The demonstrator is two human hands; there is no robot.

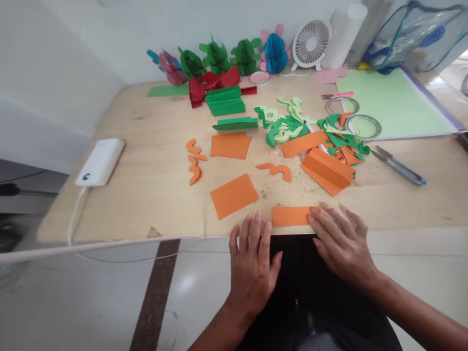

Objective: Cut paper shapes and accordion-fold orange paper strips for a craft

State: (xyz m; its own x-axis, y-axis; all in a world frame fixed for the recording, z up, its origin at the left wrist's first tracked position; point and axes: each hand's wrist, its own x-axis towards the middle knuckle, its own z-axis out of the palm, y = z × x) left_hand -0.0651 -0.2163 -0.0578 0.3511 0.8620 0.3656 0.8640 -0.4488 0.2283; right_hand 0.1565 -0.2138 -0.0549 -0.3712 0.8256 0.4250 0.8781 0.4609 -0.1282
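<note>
An orange paper strip (pixel 291 216) lies at the table's front edge. My right hand (pixel 341 239) rests flat with its fingertips over the strip's right end. Just left of the strip, my left hand (pixel 254 263) lies with fingers stretched over the edge, holding nothing. A flat orange paper rectangle (pixel 234 196) is beyond my left fingertips, and another orange sheet (pixel 230 146) sits farther back. Wavy orange cutouts (pixel 195 163) are to the left, with one more wavy piece (pixel 276 171) in the middle. A creased orange paper (pixel 326 170) stands above my right hand.
Thread snips (pixel 400 166) lie at right, near tape rolls (pixel 363 126) and green paper scraps (pixel 287 129). Folded green paper (pixel 225 101) stands at the back, before honeycomb paper figures (pixel 216 56) and a small fan (pixel 311 44). A cabled white power bank (pixel 100 162) is at left.
</note>
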